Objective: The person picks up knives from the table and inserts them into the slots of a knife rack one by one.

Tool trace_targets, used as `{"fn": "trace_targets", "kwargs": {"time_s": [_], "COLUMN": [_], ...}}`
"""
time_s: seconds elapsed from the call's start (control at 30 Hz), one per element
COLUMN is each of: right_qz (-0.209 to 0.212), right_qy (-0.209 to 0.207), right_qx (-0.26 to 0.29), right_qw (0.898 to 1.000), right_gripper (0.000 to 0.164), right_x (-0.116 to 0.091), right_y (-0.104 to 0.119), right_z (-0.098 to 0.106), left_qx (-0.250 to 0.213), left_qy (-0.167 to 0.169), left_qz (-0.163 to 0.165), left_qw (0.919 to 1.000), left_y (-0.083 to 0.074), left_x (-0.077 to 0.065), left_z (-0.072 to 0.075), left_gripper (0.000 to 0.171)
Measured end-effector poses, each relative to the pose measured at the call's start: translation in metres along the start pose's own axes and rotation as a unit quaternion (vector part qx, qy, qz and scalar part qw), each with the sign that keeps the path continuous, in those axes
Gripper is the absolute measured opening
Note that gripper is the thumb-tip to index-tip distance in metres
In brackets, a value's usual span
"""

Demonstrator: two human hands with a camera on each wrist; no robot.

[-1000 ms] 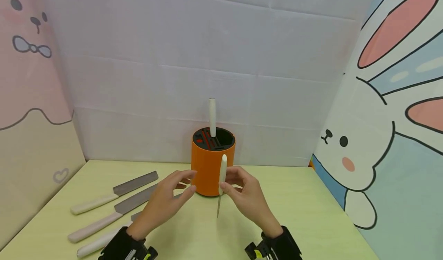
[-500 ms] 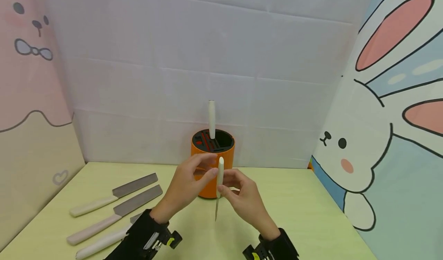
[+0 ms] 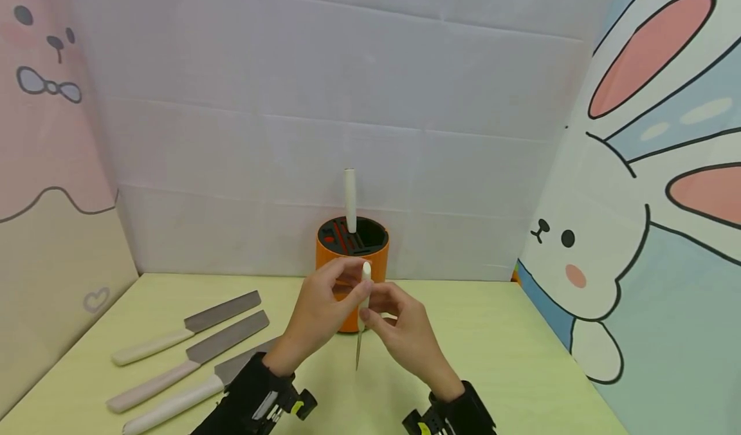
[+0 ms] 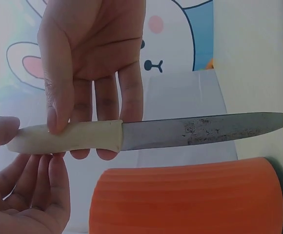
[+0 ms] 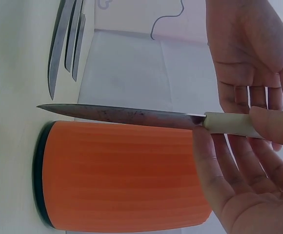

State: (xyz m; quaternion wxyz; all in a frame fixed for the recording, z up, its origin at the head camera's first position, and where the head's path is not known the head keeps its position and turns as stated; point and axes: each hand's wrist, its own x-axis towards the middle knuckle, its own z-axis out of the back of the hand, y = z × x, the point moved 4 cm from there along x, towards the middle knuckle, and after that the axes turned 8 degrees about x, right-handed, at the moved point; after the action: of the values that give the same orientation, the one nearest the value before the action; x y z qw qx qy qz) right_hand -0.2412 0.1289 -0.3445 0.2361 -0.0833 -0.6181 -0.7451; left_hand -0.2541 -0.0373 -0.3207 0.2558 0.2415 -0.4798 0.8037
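Note:
A kitchen knife (image 3: 358,352) with an off-white handle hangs point down in front of the orange knife block (image 3: 379,264). My right hand (image 3: 408,329) pinches its handle, thumb on one side and fingertips on the other. Higher up, my left hand (image 3: 324,303) has its thumb and fingertips on the butt end, as the left wrist view shows. Dark stains mark the knife's blade (image 4: 214,129) towards the point. In the right wrist view, the blade lies just above the block (image 5: 122,175). A white handle (image 3: 350,200) stands upright in the block's slotted black top.
Three broad-bladed knives lie at the left of the pale yellow table (image 3: 509,370): a far one (image 3: 222,313), a middle one (image 3: 228,336) and a near one (image 3: 185,401) partly behind the left sleeve. A white sheet (image 3: 463,165) closes off the back.
My left hand has moved right and up from beside the block to the knife's butt, where its fingers now close. The right hand keeps its pinch with the knife upright.

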Motion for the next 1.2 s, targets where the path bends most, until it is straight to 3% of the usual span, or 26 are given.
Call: {"fn": "trace_targets", "kwargs": {"time_s": [0.47,0.8,1.0,1.2], "right_qz": [0.005,0.01,0.029,0.047], "right_qy": [0.0,0.008,0.008,0.006], "right_qx": [0.004,0.018,0.008,-0.023], "right_qw": [1.0,1.0,1.0,0.999], "right_gripper": [0.026,0.031,0.033,0.032], "right_x": [0.0,0.0,0.0,-0.002], "right_y": [0.002,0.003,0.006,0.004], "right_z": [-0.001,0.0,0.002,0.01], "left_qx": [-0.001,0.003,0.014,0.018], "left_qy": [-0.006,-0.005,-0.003,0.001], "left_qz": [0.002,-0.022,-0.039,-0.041], "left_qw": [1.0,0.9997,0.9991,0.999], "left_y": [-0.006,-0.009,-0.018,-0.029], "left_x": [-0.002,0.001,0.01,0.029], "left_z": [0.0,0.003,0.011,0.022], "left_gripper": [0.031,0.032,0.032,0.031]}}
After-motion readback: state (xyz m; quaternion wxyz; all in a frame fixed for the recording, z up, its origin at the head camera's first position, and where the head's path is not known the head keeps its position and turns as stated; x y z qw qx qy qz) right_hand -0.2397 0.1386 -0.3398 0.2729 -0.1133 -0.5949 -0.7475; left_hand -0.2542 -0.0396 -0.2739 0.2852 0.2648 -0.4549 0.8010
